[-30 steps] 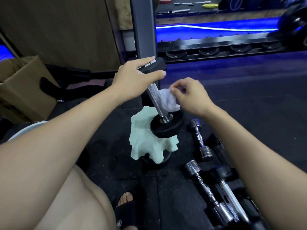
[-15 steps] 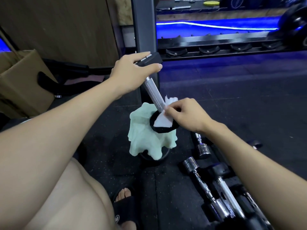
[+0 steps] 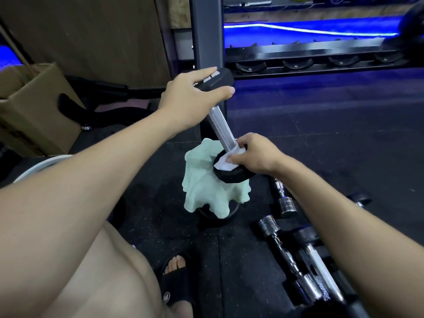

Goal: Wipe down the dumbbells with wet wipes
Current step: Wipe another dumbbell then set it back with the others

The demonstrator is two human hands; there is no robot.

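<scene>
A dumbbell [image 3: 220,125] with black end weights and a knurled silver handle stands tilted on a pale green cloth [image 3: 204,191]. My left hand [image 3: 190,95] grips its upper black end. My right hand [image 3: 254,154] pinches a white wet wipe [image 3: 226,165] and presses it on the top face of the lower black weight, at the foot of the handle. The wipe is partly hidden under my fingers.
Several chrome and black dumbbells [image 3: 298,260] lie on the dark rubber floor at the lower right. A cardboard box [image 3: 29,106] stands at the left. A dark rack post [image 3: 206,33] and rack rail [image 3: 309,56] are behind. My sandalled foot [image 3: 176,283] is below.
My right hand slid the wipe down the handle from its upper part to the lower weight's top face. My left hand kept its grip on the upper end.
</scene>
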